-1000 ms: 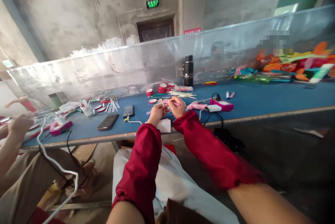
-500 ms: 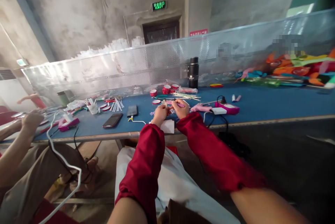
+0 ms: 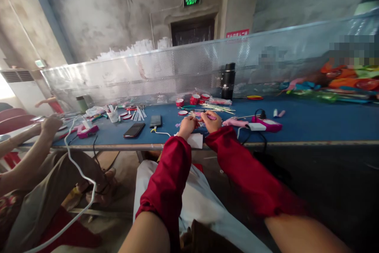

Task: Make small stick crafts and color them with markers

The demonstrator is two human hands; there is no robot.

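Note:
Both of my hands meet over the front of the blue table, in red sleeve covers. My right hand (image 3: 212, 122) is closed around a slim pink, pen-like tool (image 3: 211, 117). Fingers pressed together, my left hand (image 3: 188, 126) sits just left of it; whatever is in its fingertips is too small and hidden to name. A white paper pad (image 3: 195, 141) lies below the hands at the table edge. Small purple pieces (image 3: 178, 125) lie beside the left hand. Right of my right hand rests a pink glue gun (image 3: 233, 122).
Behind the hands are thin sticks (image 3: 219, 107), red tape rolls (image 3: 194, 99) and a black thermos (image 3: 228, 81). Phones (image 3: 134, 130) lie left, a purple power strip (image 3: 268, 125) right. A co-worker's hand (image 3: 51, 124) works at far left. A mesh partition (image 3: 133, 73) runs along the back.
My view has turned slightly left, so the table and its objects appear farther right. Both hands stay close together, the right still holding the pink tool.

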